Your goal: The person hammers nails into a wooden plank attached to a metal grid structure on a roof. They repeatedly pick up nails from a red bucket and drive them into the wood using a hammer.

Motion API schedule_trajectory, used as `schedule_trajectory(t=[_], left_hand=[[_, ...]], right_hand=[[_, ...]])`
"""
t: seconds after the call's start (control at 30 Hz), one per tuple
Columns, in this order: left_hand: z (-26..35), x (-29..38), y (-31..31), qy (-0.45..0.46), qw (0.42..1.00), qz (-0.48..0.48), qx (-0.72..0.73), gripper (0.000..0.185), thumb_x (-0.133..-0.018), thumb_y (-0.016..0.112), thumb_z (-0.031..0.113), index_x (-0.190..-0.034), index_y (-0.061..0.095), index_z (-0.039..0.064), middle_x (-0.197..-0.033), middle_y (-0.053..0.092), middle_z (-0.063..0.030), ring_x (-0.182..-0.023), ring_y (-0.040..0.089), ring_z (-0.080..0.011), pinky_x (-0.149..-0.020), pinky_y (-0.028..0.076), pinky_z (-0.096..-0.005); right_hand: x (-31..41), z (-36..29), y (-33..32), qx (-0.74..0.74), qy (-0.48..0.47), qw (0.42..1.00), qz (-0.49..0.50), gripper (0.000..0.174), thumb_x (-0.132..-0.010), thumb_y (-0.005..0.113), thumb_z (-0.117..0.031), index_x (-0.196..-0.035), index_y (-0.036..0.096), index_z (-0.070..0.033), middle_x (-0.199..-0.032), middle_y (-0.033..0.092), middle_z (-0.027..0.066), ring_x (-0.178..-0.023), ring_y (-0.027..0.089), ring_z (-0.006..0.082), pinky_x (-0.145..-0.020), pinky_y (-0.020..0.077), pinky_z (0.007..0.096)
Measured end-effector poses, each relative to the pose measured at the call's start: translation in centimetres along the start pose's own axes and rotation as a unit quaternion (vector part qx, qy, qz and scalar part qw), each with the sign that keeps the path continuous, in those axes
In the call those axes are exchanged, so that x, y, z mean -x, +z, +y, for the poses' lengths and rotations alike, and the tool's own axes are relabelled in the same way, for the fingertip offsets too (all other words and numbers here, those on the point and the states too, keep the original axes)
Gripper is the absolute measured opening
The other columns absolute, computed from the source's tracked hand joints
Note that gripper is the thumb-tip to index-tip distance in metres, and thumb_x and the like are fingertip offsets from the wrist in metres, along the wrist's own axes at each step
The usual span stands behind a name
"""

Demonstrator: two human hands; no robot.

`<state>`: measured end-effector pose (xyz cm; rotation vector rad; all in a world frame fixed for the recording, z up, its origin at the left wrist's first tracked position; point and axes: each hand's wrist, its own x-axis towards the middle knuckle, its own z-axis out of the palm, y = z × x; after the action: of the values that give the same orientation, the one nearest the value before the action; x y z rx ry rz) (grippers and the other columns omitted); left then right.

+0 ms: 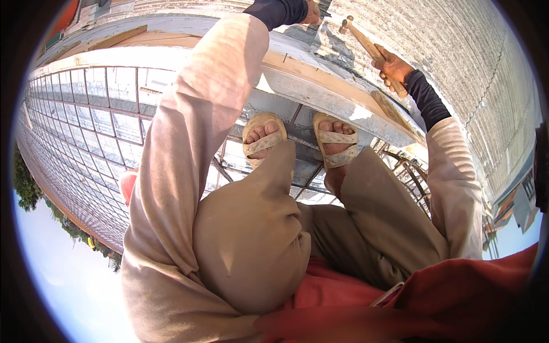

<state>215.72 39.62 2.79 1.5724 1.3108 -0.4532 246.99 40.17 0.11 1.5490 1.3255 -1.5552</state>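
Observation:
My right hand (392, 66) grips the wooden handle of a hammer (364, 40). The hammer's metal head points up and left, over a rough, pale concrete surface (416, 30). At the top edge of the view, my left hand (313, 13) rests at or close to that surface, beside a dark shadow. Its fingers are partly cut off, so whether they hold anything is unclear. Between my hands and my feet runs a timber formwork board (326, 88), with a few nails (285, 57) standing up from it.
My sandalled feet (265, 137) stand over steel reinforcing mesh (137, 92), which spreads far to the left. Bent rebar (407, 169) lies right of my feet. A short wood offcut (388, 107) leans by the board. Something red (128, 186) shows behind my left sleeve.

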Motion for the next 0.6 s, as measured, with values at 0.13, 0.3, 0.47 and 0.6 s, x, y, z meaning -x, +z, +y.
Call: schedule_trajectory(t=[0.13, 0.3, 0.47, 0.6], left_hand=[[-3.1, 7.2, -2.0, 0.083, 0.977, 0.160, 0.113, 0.038, -0.097, 0.061, 0.040, -0.122, 0.072, 0.015, -0.119, 0.071, -0.0090, -0.108, 0.068, -0.0282, -0.093, 0.052, -0.0434], [-10.1, 16.0, 0.7, 0.080, 0.936, 0.301, 0.164, 0.037, -0.097, 0.061, 0.039, -0.122, 0.071, 0.013, -0.117, 0.072, -0.0097, -0.106, 0.068, -0.0273, -0.092, 0.053, -0.0422], [-15.8, 24.2, 5.8, 0.015, 0.887, 0.420, 0.193, 0.037, -0.097, 0.061, 0.037, -0.122, 0.070, 0.011, -0.115, 0.072, -0.0105, -0.104, 0.068, -0.0264, -0.091, 0.053, -0.0410], [-18.3, 28.7, 10.3, -0.027, 0.846, 0.491, 0.208, 0.036, -0.098, 0.062, 0.035, -0.122, 0.070, 0.009, -0.113, 0.073, -0.0110, -0.103, 0.069, -0.0257, -0.091, 0.053, -0.0400]], right_hand=[[-1.2, -1.4, 1.3, 0.032, -0.025, 0.998, -0.038, 0.075, -0.096, 0.055, -0.025, -0.160, 0.017, -0.015, -0.072, 0.051, 0.0028, -0.049, 0.051, 0.0121, -0.040, 0.0475, 0.0307], [-2.6, -4.8, 2.8, 0.084, -0.040, 0.993, -0.076, 0.076, -0.096, 0.057, -0.024, -0.160, 0.018, -0.015, -0.069, 0.049, 0.0015, -0.048, 0.049, 0.0112, -0.040, 0.0461, 0.0302], [-4.2, -9.0, 4.3, 0.126, -0.047, 0.985, -0.104, 0.080, -0.096, 0.056, -0.024, -0.162, 0.011, -0.016, -0.069, 0.049, 0.0008, -0.048, 0.049, 0.0106, -0.039, 0.0458, 0.0295], [-5.7, -12.1, 5.2, 0.139, -0.058, 0.980, -0.128, 0.080, -0.098, 0.056, -0.024, -0.162, 0.010, -0.016, -0.069, 0.050, 0.0008, -0.048, 0.049, 0.0105, -0.039, 0.0458, 0.0291]])
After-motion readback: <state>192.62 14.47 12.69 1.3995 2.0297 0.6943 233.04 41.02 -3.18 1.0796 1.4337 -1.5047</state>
